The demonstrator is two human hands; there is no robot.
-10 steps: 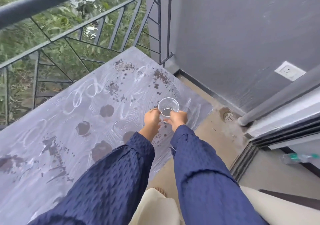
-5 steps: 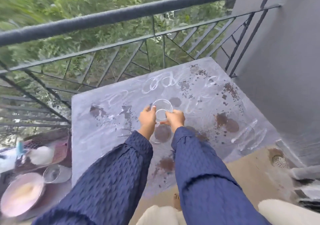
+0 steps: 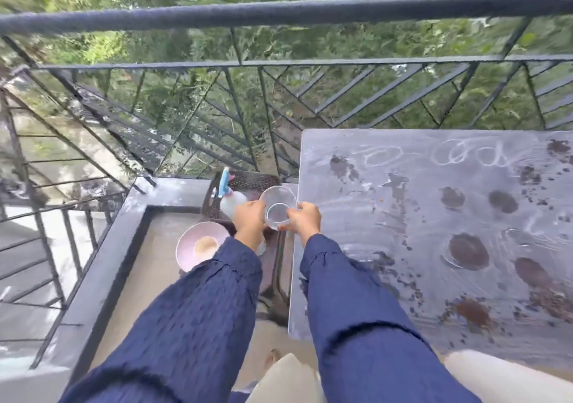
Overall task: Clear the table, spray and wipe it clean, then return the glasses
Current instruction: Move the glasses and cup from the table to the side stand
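- Head view, the only one:
- A clear, round drinking glass (image 3: 278, 209) sat at the centre of the frame. It was off the tabletop, just left of that surface's left edge, and held in the air above a dark brown mesh-topped side stand (image 3: 257, 181).
- The grey, stain-spotted tabletop (image 3: 412, 216) filled the right half of the frame. It carried brown blotches, crumbs and white swirl marks, so spraying and wiping looked not yet done. Carrying the glass off it fitted the clearing step.
- The left hand (image 3: 249, 220) gripped the glass from its left side, fingers (image 3: 259, 208) curled round the wall.
- The right hand (image 3: 305, 220) gripped the opposite side the same way, with its fingers curled against the glass. Two hands on one glass was probably for steadiness, since clear, possibly wet glass slips easily.
- Both forearms, in dark blue textured sleeves (image 3: 201, 309), reached forward from the bottom of the frame and converged on the glass, knuckles up.
- A white spray bottle with a blue trigger (image 3: 228, 198) stood on the stand just left of the glass, handy for the spraying to come.
- A pale pink bowl (image 3: 186, 249) with something beige inside lay lower left of the hands, beside the stand.
- A dark metal railing (image 3: 279, 10) crossed the top of the frame, with foliage beyond it.
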